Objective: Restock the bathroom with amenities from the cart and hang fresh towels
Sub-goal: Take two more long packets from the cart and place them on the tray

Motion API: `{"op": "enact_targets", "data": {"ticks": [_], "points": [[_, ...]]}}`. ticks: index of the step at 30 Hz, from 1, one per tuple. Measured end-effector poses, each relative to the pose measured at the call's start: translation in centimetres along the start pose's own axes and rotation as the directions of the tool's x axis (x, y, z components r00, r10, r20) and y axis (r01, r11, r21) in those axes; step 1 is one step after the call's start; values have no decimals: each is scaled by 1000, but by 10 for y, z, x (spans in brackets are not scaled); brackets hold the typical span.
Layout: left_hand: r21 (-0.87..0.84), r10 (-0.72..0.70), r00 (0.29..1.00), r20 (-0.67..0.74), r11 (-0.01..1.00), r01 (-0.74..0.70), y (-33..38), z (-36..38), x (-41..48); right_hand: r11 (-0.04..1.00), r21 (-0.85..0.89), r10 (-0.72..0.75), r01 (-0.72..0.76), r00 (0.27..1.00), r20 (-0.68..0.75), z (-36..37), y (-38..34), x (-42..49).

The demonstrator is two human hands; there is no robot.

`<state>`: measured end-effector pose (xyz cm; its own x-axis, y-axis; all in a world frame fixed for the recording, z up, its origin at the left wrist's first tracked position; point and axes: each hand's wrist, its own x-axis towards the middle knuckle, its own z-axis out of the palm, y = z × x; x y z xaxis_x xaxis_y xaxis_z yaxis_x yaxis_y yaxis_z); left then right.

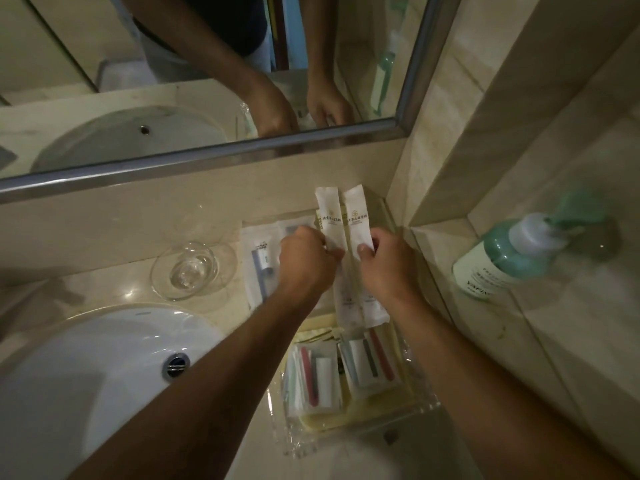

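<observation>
Lying nearest on the bench (pixel 221 220), in a clear tray (pixel 420 405): wrapped toothbrush kits (pixel 313 375), seemingly already stocked. Pinching one long white packet (pixel 332 233) with the left hand (pixel 306 263), fingers (pixel 304 233) curled round it. Pinching its twin (pixel 356 226) with the right hand (pixel 386 263), thumb pressing on top. Lining both up side by side at the tray's far end, near the mirror (pixel 214 154). Sitting left: another wrapped kit (pixel 258 261) and a glass dish (pixel 190 270). Standing right on a ledge: a soap bottle (pixel 502 254). Judging amenities nearly done; no towels showing, so hanging probably remaining.
</observation>
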<state>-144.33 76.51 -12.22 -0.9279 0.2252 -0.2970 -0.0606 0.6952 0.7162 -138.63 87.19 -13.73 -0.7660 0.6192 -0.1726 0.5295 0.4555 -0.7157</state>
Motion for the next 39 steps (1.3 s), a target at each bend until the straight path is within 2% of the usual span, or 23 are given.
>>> {"op": "enact_targets", "data": {"ticks": [9,13,17,26,31,34,39], "points": [[154,100,992,-76,984,-88,3,5,-12,998,-59,1,-6,997,-76,2,5,-3],[327,253,966,-59,919,-221,4,4,-18,995,-93,-57,47,993,-102,1,4,-5],[451,289,957,-38,859,-242,0,2,-20,990,-126,-76,58,987,-140,0,4,-10],[496,278,960,-32,839,-226,-6,1,-22,984,-160,-92,74,990,-106,1,5,-19],[466,244,970,-11,859,-210,-6,0,-23,978,-184,-113,95,990,-84,-1,2,-22],[447,267,963,-24,864,-229,-3,-12,-25,967,-242,-103,84,992,-68,-8,-2,-25],[527,304,952,-41,816,-238,9,-53,-38,949,-301,-127,93,987,-94,-25,-23,-34]]}}
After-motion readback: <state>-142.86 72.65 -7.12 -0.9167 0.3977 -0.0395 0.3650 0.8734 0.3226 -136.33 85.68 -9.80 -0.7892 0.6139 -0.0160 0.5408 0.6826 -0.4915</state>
